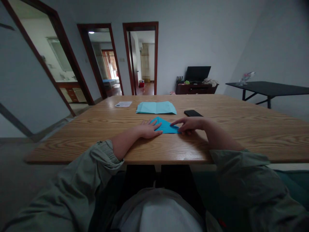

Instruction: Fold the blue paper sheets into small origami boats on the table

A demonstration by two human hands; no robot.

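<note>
1. The left hand (148, 130) lies flat and open, palm down on the desk. Its fingers are stretched toward the right and their tips press on the left edge of a small bright blue folded paper sheet (166, 127). It grips nothing.
2. The right hand (190, 125) comes in from the other side, also open and low. Its index finger reaches left along the paper's upper right edge, and the other fingers bear down on the right corner. It pins the paper without closing around it.
3. The blue sheet lies flat between the two hands, near the front middle of the desk. It is folded to a triangular shape with its point toward the far side.
4. Both forearms are bare from the wrist, with grey-green jacket sleeves (101, 158) pushed up near the desk's front edge.
5. The light brown wood-grain desk (241, 129) carries everything.
6. Just beyond the folded sheet lies a pale blue stack of paper sheets (156, 107).
7. To the right of the stack lies a black flat phone (193, 113), and to its left a small white printed slip (123, 104).
8. Farther back on the right stands a black side table (270, 87).
9. A dark wooden cabinet (196, 88) against the far wall holds a black screen (198, 73).
</note>
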